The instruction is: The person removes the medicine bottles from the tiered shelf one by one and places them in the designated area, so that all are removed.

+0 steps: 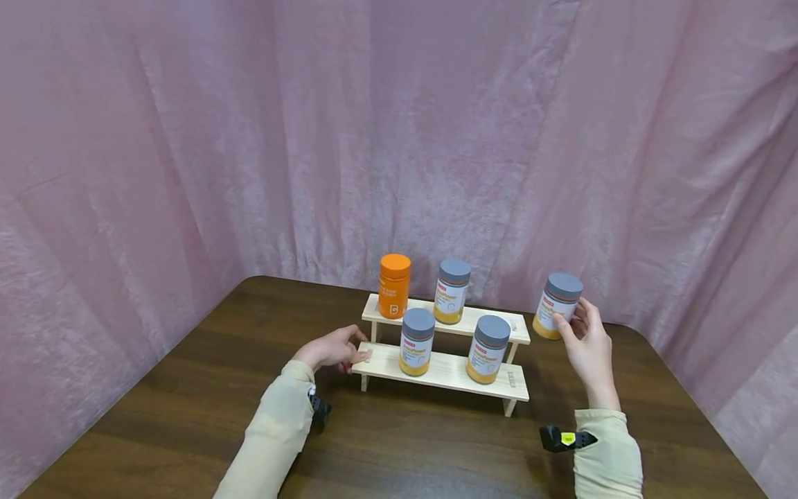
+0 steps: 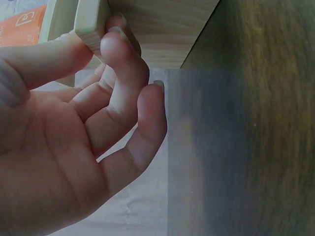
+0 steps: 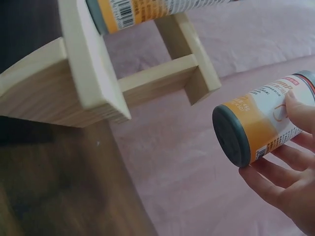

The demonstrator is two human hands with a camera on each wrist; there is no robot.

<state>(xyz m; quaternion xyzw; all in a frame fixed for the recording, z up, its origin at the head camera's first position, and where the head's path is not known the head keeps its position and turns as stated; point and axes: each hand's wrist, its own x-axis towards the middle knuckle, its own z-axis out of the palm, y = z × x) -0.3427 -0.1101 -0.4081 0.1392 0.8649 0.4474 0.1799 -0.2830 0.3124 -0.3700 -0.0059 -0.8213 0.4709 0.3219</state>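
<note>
My left hand [image 1: 333,348] pinches the left end of the lower board of a two-tier wooden shelf [image 1: 458,373]; in the left wrist view thumb and fingertips close on the board's corner [image 2: 91,27]. Right of the shelf, my right hand [image 1: 589,346] grips a grey-lidded supplement jar [image 1: 557,306] in the air, slightly tilted, thumb on its label. The right wrist view shows that jar [image 3: 266,118] apart from the shelf. On the upper tier stand an orange jar [image 1: 395,286] and a grey-lidded jar [image 1: 451,291]. Two more grey-lidded jars, one left [image 1: 416,343] and one right [image 1: 488,350], stand on the lower tier.
The shelf stands on a dark brown wooden table [image 1: 399,443] with rounded back corners. A pink curtain [image 1: 399,138] hangs behind the table and along its sides. Each wrist carries a black strapped device, the right one [image 1: 564,439] with a yellow label.
</note>
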